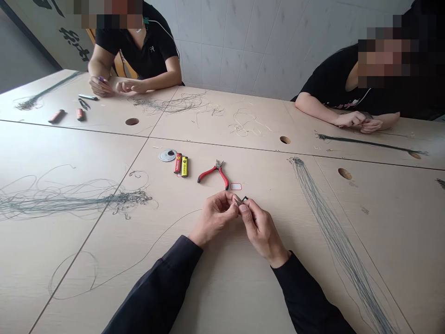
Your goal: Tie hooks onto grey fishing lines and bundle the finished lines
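My left hand (213, 218) and my right hand (260, 227) meet above the pale wooden table (243, 297), pinching a small dark metal piece (240, 200), probably a hook, between fingers and thumbs. Its exact shape is partly hidden by my fingers. A thin grey line (167, 236) curves across the table from near my left hand. Just beyond my hands lie red-handled side cutters (215, 174), their handle tip close to my fingers. Neither hand touches them.
A red lighter (178, 163), a yellow lighter (184, 167) and a round silver disc (167, 155) lie past the cutters. Long bundles of grey line (340, 246) spread left and right. Two seated people work at the far side, with several tangled lines before them.
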